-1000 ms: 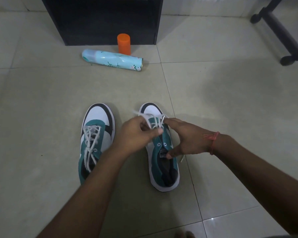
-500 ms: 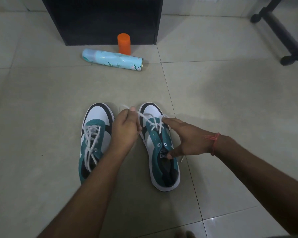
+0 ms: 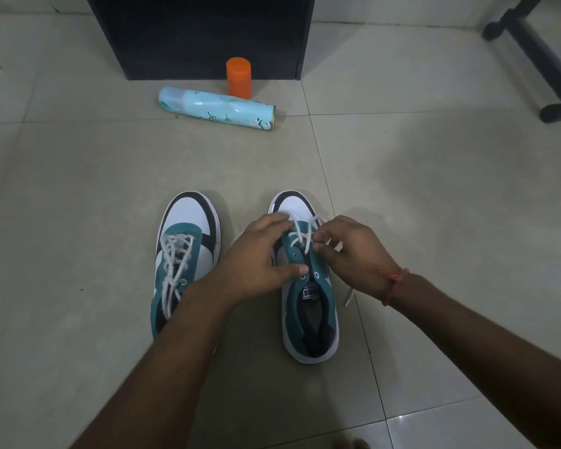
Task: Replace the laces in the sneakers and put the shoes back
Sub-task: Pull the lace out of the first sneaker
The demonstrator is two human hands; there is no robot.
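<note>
Floor (image 3: 78, 196): large pale glazed tiles with thin grout lines, smooth and faintly glossy; both sneakers stand on it, toes pointing away from the person.
Cabinet (image 3: 204, 30): a dark, flat-sided block at the far edge of the floor.
Spray can (image 3: 216, 107): a pale blue metal cylinder lying on its side, dented along its middle, with an orange cap (image 3: 238, 77) standing upright just behind it.
Left sneaker (image 3: 183, 254): teal fabric with white and dark panels and a rubber rim, already fully laced in white; judged finished.
Right sneaker (image 3: 308, 306): the same make, laced only through the eyelets nearest the toe; the rear metal-ringed eyelets are bare.
Lace (image 3: 300, 236): white woven cord, soft and limp; its stiff tip (image 3: 348, 298) trails on the floor beside the right sneaker.
Left hand (image 3: 256, 260): rests on the shoe's inner side, fingers fairly straight, thumb near an empty eyelet, steadying the shoe rather than gripping.
Right hand (image 3: 350, 254): fingers curled, pinching the lace at the crossing.
Step in hand: threading the next eyelet pair, by the look of it.
Doing it well: pull both ends even and the crossings flat; hold the lace near its tip and keep the shoe pressed down.
</note>
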